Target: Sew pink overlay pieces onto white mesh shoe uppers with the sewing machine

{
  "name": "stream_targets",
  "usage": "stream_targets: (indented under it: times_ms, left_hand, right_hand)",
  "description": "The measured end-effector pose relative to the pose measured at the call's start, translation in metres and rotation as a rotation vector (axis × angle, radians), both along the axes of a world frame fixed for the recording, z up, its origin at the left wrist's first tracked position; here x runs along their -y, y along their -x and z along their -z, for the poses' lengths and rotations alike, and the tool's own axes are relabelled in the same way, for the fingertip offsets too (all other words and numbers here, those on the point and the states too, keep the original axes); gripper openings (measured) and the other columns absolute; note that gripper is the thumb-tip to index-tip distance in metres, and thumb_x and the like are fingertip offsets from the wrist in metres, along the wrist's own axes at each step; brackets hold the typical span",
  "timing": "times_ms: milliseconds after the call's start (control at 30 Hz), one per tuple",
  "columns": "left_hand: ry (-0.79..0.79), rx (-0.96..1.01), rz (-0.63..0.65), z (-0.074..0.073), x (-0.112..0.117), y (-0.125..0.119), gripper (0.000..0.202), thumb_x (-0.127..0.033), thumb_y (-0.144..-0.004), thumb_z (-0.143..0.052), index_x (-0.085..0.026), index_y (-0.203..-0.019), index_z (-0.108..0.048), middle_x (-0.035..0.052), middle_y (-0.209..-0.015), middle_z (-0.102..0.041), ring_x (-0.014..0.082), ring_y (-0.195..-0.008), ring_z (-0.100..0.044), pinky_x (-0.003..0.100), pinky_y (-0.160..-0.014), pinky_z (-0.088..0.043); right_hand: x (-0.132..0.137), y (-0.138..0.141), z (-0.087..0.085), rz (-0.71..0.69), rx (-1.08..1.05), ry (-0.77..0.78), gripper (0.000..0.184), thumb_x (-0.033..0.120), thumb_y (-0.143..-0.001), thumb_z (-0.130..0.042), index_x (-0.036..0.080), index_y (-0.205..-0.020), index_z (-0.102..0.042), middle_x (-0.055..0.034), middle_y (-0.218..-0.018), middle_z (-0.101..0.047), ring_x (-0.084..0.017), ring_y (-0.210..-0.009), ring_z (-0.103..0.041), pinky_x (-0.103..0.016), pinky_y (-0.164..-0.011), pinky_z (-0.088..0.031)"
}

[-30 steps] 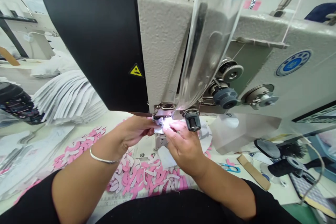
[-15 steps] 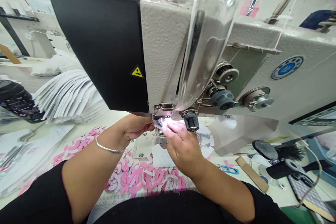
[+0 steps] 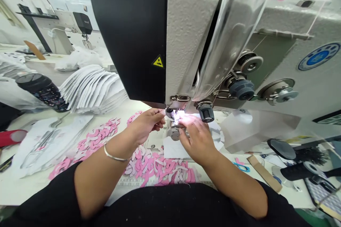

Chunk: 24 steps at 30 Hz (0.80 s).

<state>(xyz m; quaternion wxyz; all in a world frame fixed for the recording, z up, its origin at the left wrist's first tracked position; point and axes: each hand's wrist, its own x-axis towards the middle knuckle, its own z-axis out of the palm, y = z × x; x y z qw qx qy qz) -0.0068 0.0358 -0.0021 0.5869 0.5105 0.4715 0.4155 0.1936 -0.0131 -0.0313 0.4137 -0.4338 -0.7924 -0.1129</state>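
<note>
A sewing machine (image 3: 191,42) fills the middle, its lit presser foot (image 3: 170,112) above the bed. Left of the foot, my left hand (image 3: 149,124) is closed in a pinch; whatever lies between its fingertips is hidden. My right hand (image 3: 198,138) is at the right of the needle, thumb and fingers bent onto a white sheet piece (image 3: 173,149) that spreads under the palm and toward the right. Glare from the lamp blurs its fingertips and the stitching spot. Small pink and white curved pieces (image 3: 160,168) lie heaped just in front of the bed.
A fanned stack of white pieces (image 3: 90,88) and a dark patterned bottle (image 3: 44,88) stand left. Blue-handled snips (image 3: 242,166), a brown strip (image 3: 263,173) and a black thread spool (image 3: 297,171) lie right. A ruler (image 3: 130,185) runs along the front edge.
The view has turned left, so the machine sits further right. My right hand's fingers lie a little more spread beside the needle; my left hand stays pinched at the foot's left.
</note>
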Motion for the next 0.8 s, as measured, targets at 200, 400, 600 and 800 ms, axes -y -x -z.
stream_targets:
  times_ms: [200, 400, 600, 800]
  left_hand:
    - [0.095, -0.224, 0.095, 0.037, 0.049, 0.005, 0.029, -0.042, -0.071, -0.078, -0.019, -0.083, -0.066, 0.0023, -0.071, -0.064, 0.0166, -0.063, -0.057, 0.025, -0.056, -0.041]
    - [0.037, -0.052, 0.186, 0.023, 0.062, 0.003, 0.024, -0.041, -0.082, -0.070, -0.018, -0.082, -0.065, -0.0013, -0.059, -0.057, 0.0120, -0.054, -0.050, 0.022, -0.053, -0.037]
    - [-0.001, 0.010, 0.097, -0.007, 0.040, -0.005, 0.023, -0.036, -0.079, -0.074, -0.017, -0.078, -0.061, -0.0032, -0.058, -0.053, 0.0081, -0.051, -0.047, 0.020, -0.049, -0.039]
    - [0.013, 0.056, 0.074, -0.013, 0.021, -0.012, 0.020, -0.026, -0.075, -0.077, -0.017, -0.079, -0.060, -0.0030, -0.066, -0.054, 0.0050, -0.049, -0.047, 0.018, -0.046, -0.038]
  right_hand:
    - [-0.003, -0.002, -0.001, -0.016, 0.000, 0.004, 0.021, 0.020, -0.092, -0.055, 0.023, -0.113, -0.059, -0.0086, -0.103, -0.071, -0.028, -0.112, -0.062, -0.049, -0.096, -0.049]
    - [-0.002, -0.006, -0.015, -0.055, 0.041, 0.105, 0.021, 0.022, -0.095, -0.053, 0.019, -0.114, -0.061, -0.0114, -0.106, -0.071, -0.029, -0.110, -0.064, -0.048, -0.094, -0.051]
    - [0.013, -0.018, -0.026, -0.075, -0.010, -0.082, 0.024, 0.019, -0.093, -0.054, 0.019, -0.116, -0.062, -0.0101, -0.108, -0.072, -0.028, -0.111, -0.065, -0.050, -0.099, -0.049]
    - [0.037, -0.029, -0.008, -0.439, -0.018, -0.104, 0.033, 0.008, -0.085, -0.055, 0.022, -0.115, -0.060, -0.0047, -0.094, -0.072, -0.018, -0.086, -0.067, -0.036, -0.078, -0.055]
